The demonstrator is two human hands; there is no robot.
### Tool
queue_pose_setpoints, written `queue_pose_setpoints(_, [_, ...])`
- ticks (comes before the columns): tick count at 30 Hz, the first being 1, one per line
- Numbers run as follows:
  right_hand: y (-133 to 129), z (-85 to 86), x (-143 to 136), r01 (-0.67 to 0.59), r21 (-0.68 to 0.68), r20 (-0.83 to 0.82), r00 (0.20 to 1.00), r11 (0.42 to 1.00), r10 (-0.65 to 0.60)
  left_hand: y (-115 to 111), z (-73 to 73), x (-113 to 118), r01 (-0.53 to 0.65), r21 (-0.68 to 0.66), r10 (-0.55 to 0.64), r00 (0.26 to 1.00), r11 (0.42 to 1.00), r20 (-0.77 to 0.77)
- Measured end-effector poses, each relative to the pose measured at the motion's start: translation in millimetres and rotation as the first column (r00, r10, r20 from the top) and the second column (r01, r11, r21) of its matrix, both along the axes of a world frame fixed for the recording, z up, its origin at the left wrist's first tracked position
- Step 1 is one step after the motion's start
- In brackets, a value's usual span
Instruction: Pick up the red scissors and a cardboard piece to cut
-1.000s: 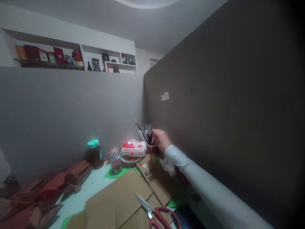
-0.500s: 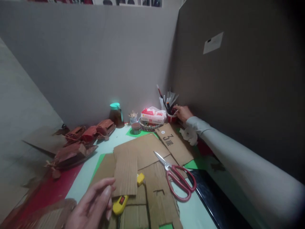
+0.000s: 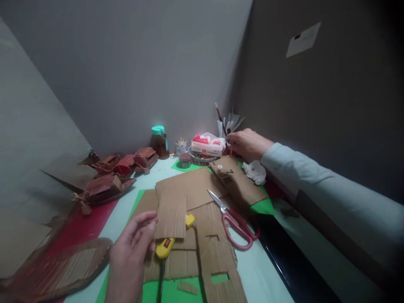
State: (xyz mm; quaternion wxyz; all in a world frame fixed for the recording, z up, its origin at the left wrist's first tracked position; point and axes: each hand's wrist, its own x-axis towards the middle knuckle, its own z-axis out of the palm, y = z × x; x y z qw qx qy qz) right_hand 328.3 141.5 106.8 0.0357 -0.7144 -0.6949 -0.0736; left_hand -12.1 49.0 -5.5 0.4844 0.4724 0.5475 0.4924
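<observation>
My left hand (image 3: 132,248) low at near edge of worktop (image 3: 261,273), fingers loosely spread, tips touching corrugated cardboard strip (image 3: 172,214), nothing gripped. Yellow glue gun (image 3: 167,246) just right of this hand, partly under strip. Red-handled scissors (image 3: 235,221) further right of strip, on cardboard sheets. My right hand (image 3: 248,144) stretched far beyond strip, fingers pinched at pen cup (image 3: 227,126) beside tissue pack (image 3: 208,144); what they grip, cannot tell.

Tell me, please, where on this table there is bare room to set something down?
Bare table shows right of the cut cardboard, below the scissors, and between the red models and the cardboard. The back corner around the tissue pack and right hand is crowded.
</observation>
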Motion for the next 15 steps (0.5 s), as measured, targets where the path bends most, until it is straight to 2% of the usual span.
queue_pose_setpoints(2, [-16,-1.6,-30,-0.094,-0.059,-0.050,0.995,0.994,0.091,-1,-1.2,0,0.001,0.009,-0.001,1.000,1.000,0.029])
queue_pose_setpoints(4, [-32,-11.1,-62,-0.205,-0.119,-0.124,0.974,0.971,0.190,-1,-1.4,0,-0.004,0.020,0.003,0.998,1.000,0.059])
queue_pose_setpoints(8, [-54,-45.7,-113,-0.348,-0.170,-0.300,0.909,0.922,0.288,0,-1.6,-1,-0.020,0.044,0.015,0.994,0.999,0.108])
queue_pose_setpoints(11, [-57,-71.9,-134,-0.376,-0.176,-0.443,0.855,0.910,0.267,2,-2.0,-1,-0.024,0.060,0.016,0.990,0.998,0.139])
queue_pose_setpoints(15, [-51,-95.0,-144,-0.330,-0.109,-0.624,0.757,0.938,0.193,3,-2.1,-1,-0.035,0.087,0.020,0.986,0.996,0.166])
